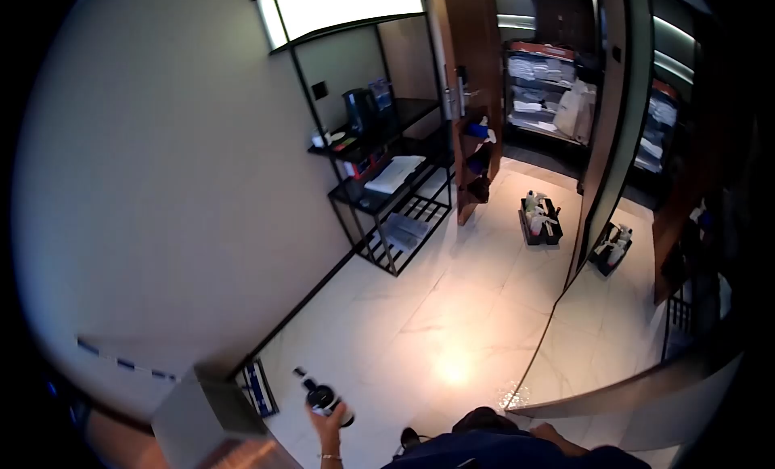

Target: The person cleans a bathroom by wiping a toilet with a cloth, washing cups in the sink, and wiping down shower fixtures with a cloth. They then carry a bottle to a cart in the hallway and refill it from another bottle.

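Note:
My left hand (pixel 326 425) is raised at the bottom of the view, with its fingers wrapped round a dark bottle (pixel 321 395) that has a pale label and a dark top. The bottle tilts up and to the left over the marble floor. Low at the right of my dark-clothed body, my right hand (pixel 549 433) shows only in part; its fingers are too unclear to read.
A black shelf rack (pixel 395 263) stands against the wall. Beyond it are an open wooden door (pixel 472 57) and a black caddy (pixel 541 235) of spray bottles on the floor. A mirror (pixel 597 324) lines the right side. A grey box-like object (pixel 190 420) stands lower left.

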Available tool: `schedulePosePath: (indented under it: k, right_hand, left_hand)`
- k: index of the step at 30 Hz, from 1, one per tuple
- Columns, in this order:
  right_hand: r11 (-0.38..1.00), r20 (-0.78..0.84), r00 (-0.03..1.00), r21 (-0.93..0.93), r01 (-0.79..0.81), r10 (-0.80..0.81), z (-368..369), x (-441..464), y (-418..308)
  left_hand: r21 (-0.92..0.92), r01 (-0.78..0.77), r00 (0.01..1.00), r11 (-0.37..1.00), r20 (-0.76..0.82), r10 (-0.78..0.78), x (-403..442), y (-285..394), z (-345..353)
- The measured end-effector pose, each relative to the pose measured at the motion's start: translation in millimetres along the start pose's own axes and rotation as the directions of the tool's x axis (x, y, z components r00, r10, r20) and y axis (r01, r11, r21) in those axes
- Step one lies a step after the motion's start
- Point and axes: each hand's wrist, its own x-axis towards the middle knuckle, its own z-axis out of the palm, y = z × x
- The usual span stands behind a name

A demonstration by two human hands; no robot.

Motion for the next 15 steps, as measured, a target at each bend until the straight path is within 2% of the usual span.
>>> schedulePosePath:
  k: [1,2,3,5,8,9,11,12,13,14,15]
  right_hand:
    - [0.569,-0.164,0.975,0.821,0.050,0.152,92,6,58]
    - [0.757,0.021,0.929,0.573,-0.315,0.370,41,-31,12]
    - [0.753,0.106,0.886,0.489,-0.441,0.451,18,-33,-5]
    - [0.711,0.128,0.847,0.486,-0.507,0.516,-17,-18,-27]
    - [0.666,0.082,0.812,0.527,-0.528,0.578,-74,41,-29]
    - [0.667,0.046,0.808,0.537,-0.516,0.588,-92,61,-18]
    - [0.746,-0.147,0.811,0.511,-0.428,0.566,-128,107,11]
    - [0.822,-0.329,0.790,0.448,-0.352,0.518,-148,128,29]
    - [0.943,-0.774,0.540,0.268,-0.195,0.331,-175,149,55]
    - [0.833,-0.132,0.868,0.380,-0.403,0.480,-194,177,59]
    - [0.279,0.013,0.761,0.927,-0.253,0.648,-246,188,88]
  left_hand:
    - [0.017,-0.008,0.988,1.000,0.155,0.005,38,24,45]
    - [-0.020,-0.026,0.964,0.999,0.264,0.031,72,40,90]
    - [-0.056,-0.037,0.927,0.998,0.371,0.055,100,54,136]
    - [-0.067,-0.204,0.851,0.977,0.480,0.211,134,87,226]
    - [-0.229,-0.158,0.716,0.960,0.643,0.271,161,111,349]
    - [-0.232,-0.116,0.669,0.966,0.700,0.249,164,117,384]
    - [-0.289,-0.133,0.551,0.948,0.774,0.313,173,114,448]
    - [-0.260,-0.053,0.553,0.964,0.797,0.245,174,111,474]
    - [-0.196,-0.011,0.552,0.981,0.817,0.170,186,98,503]
    - [-0.158,0.060,0.566,0.986,0.819,0.097,198,86,526]
    - [-0.120,0.136,0.581,0.983,0.813,0.019,206,84,546]
